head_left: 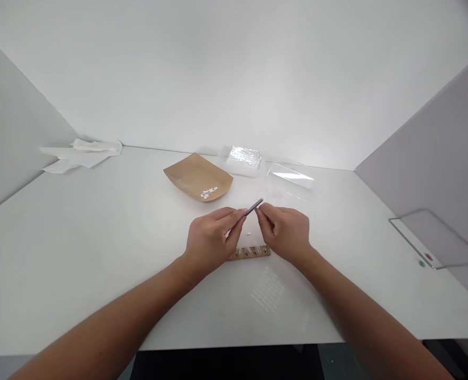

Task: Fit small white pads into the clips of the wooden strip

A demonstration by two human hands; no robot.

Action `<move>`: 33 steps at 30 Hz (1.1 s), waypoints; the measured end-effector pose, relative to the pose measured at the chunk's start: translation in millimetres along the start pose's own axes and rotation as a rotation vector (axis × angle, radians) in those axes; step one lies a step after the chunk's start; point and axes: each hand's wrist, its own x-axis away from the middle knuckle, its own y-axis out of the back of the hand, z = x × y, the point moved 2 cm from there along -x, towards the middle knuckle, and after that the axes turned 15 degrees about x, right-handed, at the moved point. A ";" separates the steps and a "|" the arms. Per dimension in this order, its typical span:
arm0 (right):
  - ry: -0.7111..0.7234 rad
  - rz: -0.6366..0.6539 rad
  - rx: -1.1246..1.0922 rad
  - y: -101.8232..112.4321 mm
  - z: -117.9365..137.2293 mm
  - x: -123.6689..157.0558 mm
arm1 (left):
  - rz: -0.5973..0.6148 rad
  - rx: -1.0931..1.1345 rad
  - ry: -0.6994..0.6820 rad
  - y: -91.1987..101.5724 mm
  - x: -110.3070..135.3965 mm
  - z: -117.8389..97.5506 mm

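Observation:
My left hand pinches a thin, dark metallic strip between thumb and fingertips; its exact kind is unclear. The strip points up to the right, its far end close to the fingers of my right hand. Those fingers are pressed together, and whatever they hold is too small to name. Below both hands lies a narrow brown strip carrying several small shiny pieces, its left end partly hidden by my left hand. A tiny white bit rests on the table between the hands.
A brown paper tray holds several small white pieces. Behind are a clear wrapped pack and a clear plastic box. A sheet of small translucent stickers lies in front. Crumpled tissues sit left; a wire-framed stand, right.

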 end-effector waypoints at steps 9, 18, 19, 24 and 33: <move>0.015 -0.009 -0.001 -0.6 4.4 0.6 | 0.002 -0.003 0.001 0.4 -1.0 1.3; -0.028 -0.015 -0.026 -0.8 4.6 0.9 | 0.010 0.026 0.036 0.8 -1.5 -0.4; -0.043 -0.020 -0.024 -0.9 4.1 1.0 | 0.009 0.017 0.037 0.8 -1.5 -0.5; 0.022 0.015 -0.054 -1.7 5.5 0.6 | 0.019 0.008 0.024 0.3 -1.4 -0.5; 0.040 0.029 -0.063 -3.4 9.1 2.5 | 0.008 -0.002 0.007 1.3 -0.9 -0.1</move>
